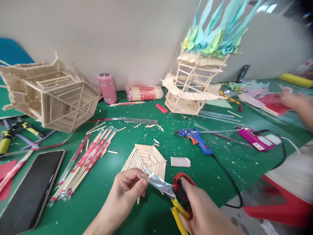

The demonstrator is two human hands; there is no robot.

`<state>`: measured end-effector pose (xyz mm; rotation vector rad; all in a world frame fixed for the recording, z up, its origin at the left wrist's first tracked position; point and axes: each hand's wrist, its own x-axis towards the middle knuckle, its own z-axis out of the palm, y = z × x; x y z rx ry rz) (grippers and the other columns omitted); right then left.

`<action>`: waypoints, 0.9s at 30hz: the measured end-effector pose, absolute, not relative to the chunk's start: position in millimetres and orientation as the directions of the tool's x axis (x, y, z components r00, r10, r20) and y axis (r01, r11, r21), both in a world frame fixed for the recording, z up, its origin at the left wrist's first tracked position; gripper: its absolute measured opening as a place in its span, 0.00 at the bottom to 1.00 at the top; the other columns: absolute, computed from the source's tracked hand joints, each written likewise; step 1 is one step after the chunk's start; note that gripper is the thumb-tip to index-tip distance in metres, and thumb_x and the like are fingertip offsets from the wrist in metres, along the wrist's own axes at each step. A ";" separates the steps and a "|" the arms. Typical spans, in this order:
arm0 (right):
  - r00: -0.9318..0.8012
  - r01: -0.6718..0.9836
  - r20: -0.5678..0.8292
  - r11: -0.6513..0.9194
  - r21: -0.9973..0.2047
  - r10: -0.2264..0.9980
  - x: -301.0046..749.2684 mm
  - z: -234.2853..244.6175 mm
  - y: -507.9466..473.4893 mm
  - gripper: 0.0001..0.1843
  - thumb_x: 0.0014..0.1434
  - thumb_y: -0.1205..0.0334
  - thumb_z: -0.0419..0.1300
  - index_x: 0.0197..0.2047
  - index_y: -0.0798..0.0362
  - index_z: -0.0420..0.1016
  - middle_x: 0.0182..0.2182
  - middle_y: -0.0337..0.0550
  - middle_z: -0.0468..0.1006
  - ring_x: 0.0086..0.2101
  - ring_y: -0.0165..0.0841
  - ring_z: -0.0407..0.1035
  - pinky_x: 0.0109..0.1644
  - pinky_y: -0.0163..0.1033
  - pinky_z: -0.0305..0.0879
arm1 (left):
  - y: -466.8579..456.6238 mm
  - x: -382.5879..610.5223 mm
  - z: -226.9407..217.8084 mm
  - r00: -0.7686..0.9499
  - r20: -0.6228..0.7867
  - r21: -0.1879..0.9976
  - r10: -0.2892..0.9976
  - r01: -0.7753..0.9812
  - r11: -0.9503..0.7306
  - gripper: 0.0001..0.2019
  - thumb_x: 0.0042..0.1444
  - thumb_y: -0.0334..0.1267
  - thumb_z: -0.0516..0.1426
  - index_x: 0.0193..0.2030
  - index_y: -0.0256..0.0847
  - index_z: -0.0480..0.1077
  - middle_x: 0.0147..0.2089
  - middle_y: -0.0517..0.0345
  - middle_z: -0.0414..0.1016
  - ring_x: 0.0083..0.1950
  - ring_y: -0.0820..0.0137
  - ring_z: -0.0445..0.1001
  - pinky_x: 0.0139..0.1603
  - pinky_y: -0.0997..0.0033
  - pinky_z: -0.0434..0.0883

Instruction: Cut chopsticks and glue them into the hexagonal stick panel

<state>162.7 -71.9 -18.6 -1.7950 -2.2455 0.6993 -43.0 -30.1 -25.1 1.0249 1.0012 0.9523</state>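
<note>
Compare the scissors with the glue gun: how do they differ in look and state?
The scissors are held in the right hand, while the glue gun lies on the green table. The scissors have shiny metal blades; the glue gun has a blue body with an orange trigger. The glue gun trails a black cord; the scissors show none. Both point leftward in the picture.

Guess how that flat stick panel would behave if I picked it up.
The stick panel is probably light, being built from thin sticks. The spokes across its rows should keep it fairly stiff, though its slender joints might snap if bent.
</note>
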 end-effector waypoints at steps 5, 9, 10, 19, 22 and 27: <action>-0.224 0.859 -0.149 0.123 -0.497 0.963 157.8 -13.4 -68.8 0.09 0.48 0.66 0.51 0.35 0.51 0.62 0.27 0.46 0.76 0.27 0.38 0.73 0.26 0.37 0.66 | -34.9 -36.3 -31.5 0.085 -0.184 0.973 0.979 -0.126 0.194 0.12 0.48 0.45 0.60 0.25 0.37 0.72 0.22 0.60 0.69 0.24 0.76 0.62 0.24 0.79 0.60; -0.250 0.832 -0.150 0.133 -0.539 0.957 156.6 -4.0 -64.5 0.08 0.48 0.65 0.52 0.34 0.51 0.63 0.25 0.44 0.75 0.26 0.37 0.72 0.25 0.36 0.65 | -29.5 -42.7 -24.9 0.229 -0.218 0.952 0.949 -0.165 0.259 0.17 0.44 0.51 0.62 0.24 0.36 0.71 0.18 0.62 0.64 0.20 0.78 0.57 0.20 0.79 0.57; -0.255 0.833 -0.147 0.140 -0.536 0.956 156.7 -1.8 -64.1 0.08 0.47 0.66 0.53 0.34 0.51 0.63 0.24 0.43 0.75 0.26 0.37 0.72 0.25 0.36 0.65 | -27.7 -44.8 -23.1 0.279 -0.228 0.943 0.933 -0.176 0.283 0.18 0.43 0.52 0.62 0.23 0.36 0.71 0.17 0.63 0.62 0.19 0.78 0.56 0.19 0.79 0.56; -0.228 0.857 -0.204 0.097 -0.505 0.952 159.8 -9.0 -70.0 0.11 0.46 0.70 0.53 0.36 0.52 0.66 0.25 0.44 0.76 0.28 0.38 0.73 0.28 0.37 0.67 | -30.1 -43.6 -32.8 0.290 -0.244 0.949 0.925 -0.124 0.289 0.15 0.50 0.49 0.59 0.26 0.36 0.70 0.18 0.62 0.64 0.20 0.78 0.58 0.20 0.78 0.55; -0.209 0.853 -0.208 0.074 -0.517 0.956 158.8 -10.6 -67.8 0.11 0.47 0.68 0.52 0.37 0.52 0.66 0.26 0.45 0.76 0.30 0.39 0.74 0.29 0.37 0.67 | -33.7 -40.0 -32.9 0.167 -0.178 0.979 0.970 -0.070 0.191 0.11 0.51 0.43 0.59 0.26 0.37 0.72 0.22 0.61 0.68 0.24 0.77 0.59 0.24 0.79 0.57; -0.221 0.829 -0.149 0.106 -0.549 0.964 157.2 -0.1 -66.4 0.10 0.47 0.67 0.54 0.35 0.51 0.66 0.25 0.43 0.76 0.28 0.37 0.73 0.27 0.36 0.67 | -29.8 -44.9 -21.0 0.274 -0.158 0.977 0.949 -0.099 0.191 0.12 0.48 0.45 0.60 0.25 0.37 0.73 0.22 0.59 0.69 0.23 0.76 0.60 0.23 0.79 0.57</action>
